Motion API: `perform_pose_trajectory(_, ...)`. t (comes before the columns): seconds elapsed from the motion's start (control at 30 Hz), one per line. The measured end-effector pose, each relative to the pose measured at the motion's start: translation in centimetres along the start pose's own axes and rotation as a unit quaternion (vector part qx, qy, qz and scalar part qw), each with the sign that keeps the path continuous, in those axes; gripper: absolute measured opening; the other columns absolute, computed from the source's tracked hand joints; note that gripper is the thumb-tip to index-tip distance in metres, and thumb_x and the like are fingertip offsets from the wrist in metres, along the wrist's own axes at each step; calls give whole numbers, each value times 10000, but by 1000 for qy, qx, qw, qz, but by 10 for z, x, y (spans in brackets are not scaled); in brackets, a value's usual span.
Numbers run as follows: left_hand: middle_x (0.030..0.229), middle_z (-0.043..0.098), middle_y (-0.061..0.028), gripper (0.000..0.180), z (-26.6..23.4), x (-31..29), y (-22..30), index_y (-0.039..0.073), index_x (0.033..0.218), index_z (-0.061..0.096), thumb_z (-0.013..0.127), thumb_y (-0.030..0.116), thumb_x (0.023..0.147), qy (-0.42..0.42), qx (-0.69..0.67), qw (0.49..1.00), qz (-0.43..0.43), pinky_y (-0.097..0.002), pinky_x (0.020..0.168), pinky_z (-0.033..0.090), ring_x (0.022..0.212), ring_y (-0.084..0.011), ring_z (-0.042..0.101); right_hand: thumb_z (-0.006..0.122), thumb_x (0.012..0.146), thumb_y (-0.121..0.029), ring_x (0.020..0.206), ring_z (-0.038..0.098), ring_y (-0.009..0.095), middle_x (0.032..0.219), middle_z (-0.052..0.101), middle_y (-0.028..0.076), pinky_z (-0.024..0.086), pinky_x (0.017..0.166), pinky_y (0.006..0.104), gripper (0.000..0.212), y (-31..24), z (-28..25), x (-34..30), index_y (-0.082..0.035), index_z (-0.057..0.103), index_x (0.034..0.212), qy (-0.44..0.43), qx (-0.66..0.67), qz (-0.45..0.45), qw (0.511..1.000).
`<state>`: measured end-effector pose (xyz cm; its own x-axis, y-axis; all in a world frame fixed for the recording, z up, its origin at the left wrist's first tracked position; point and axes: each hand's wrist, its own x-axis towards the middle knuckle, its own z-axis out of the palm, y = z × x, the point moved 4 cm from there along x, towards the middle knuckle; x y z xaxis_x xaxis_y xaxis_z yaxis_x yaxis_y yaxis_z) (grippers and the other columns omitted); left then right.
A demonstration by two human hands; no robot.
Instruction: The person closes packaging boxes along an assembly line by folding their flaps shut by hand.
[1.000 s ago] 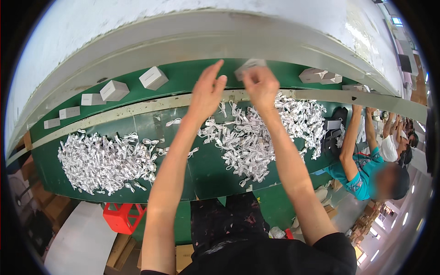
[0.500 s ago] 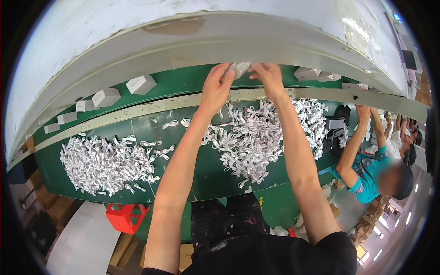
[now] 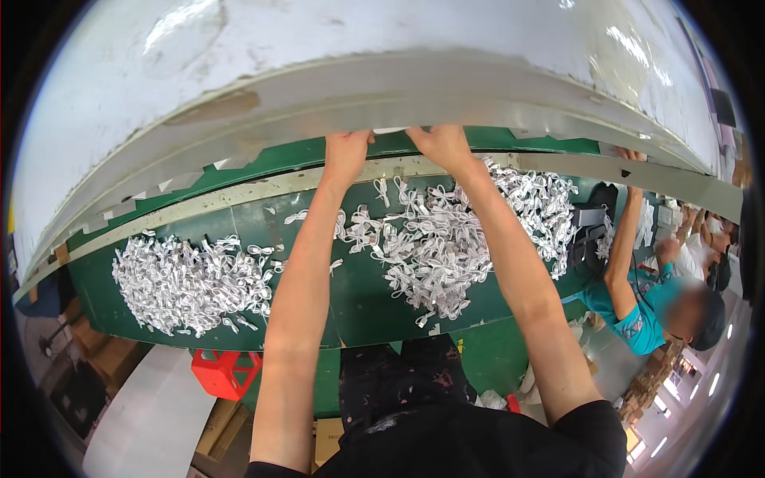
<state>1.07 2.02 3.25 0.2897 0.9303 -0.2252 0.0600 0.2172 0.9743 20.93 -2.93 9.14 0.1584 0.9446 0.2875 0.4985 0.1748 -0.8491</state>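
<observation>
Both my arms stretch forward over the green bench to the belt strip behind it. My left hand (image 3: 347,153) and my right hand (image 3: 446,148) are curled at the two ends of a small white box (image 3: 390,130). Only a sliver of that box shows; the overhanging shelf edge hides the rest and most of my fingertips. Under my forearms lies a wide heap of white coiled cables (image 3: 434,251). Another pile of white cables (image 3: 190,283) spreads to the left of my left arm.
A grey-white shelf edge (image 3: 382,88) hangs low over the green belt (image 3: 275,163). Several white boxes (image 3: 182,182) sit partly hidden on it at left. A co-worker in a turquoise shirt (image 3: 637,315) reaches in at right. A red stool (image 3: 227,373) stands below the bench.
My view has shifted, so the shelf edge now covers more of the belt and its boxes. My right hand has closed in on the box, and both hands sit further under the edge.
</observation>
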Motion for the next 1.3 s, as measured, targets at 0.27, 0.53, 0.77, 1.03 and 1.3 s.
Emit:
perform_pose_trajectory(0.27, 1025, 784, -87, 158, 1, -18, 21, -36, 1121, 758, 673, 64, 1035, -16, 55, 987, 152, -351, 889, 584, 928, -176, 725, 828, 920, -255, 971, 709, 416, 1110, 757, 172, 575, 857, 495, 362, -10, -8, -4, -56, 740, 1209, -124, -117, -59, 984)
perform_pose_trajectory(0.53, 1018, 779, -95, 181, -21, -14, 18, -24, 1169, 740, 731, 97, 1034, -37, 140, 974, 173, -356, 848, 593, 950, -158, 724, 786, 934, -219, 1033, 691, 436, 1149, 736, 194, 567, 903, 526, 313, -3, 15, -3, -73, 744, 1208, -116, -244, -153, 951)
perform_pose_trajectory(0.77, 1101, 772, -80, 212, -27, -15, 14, -36, 1198, 727, 732, 84, 1022, -4, 86, 988, 131, -351, 885, 572, 1014, -177, 712, 692, 856, -48, 1179, 658, 427, 1301, 676, 205, 560, 968, 546, 440, -15, 31, -20, -134, 736, 1285, -95, -339, -230, 907)
perform_pose_trajectory(1.03, 1175, 762, -89, 307, -31, -15, 10, -21, 1237, 732, 804, 114, 970, 56, 71, 996, 14, -359, 951, 555, 1066, -186, 704, 746, 797, -35, 1092, 670, 436, 1254, 653, 209, 585, 887, 531, 467, -38, -22, -37, -111, 713, 1256, -47, -295, -144, 943)
perform_pose_trajectory(1.3, 1188, 775, -169, 266, -81, -19, 28, -8, 1226, 740, 756, 115, 990, 113, 242, 953, 141, -390, 941, 549, 1042, -225, 724, 828, 871, -179, 828, 704, 356, 883, 719, 115, 571, 748, 467, 169, 20, -148, -43, -64, 782, 986, 166, -383, 110, 902)
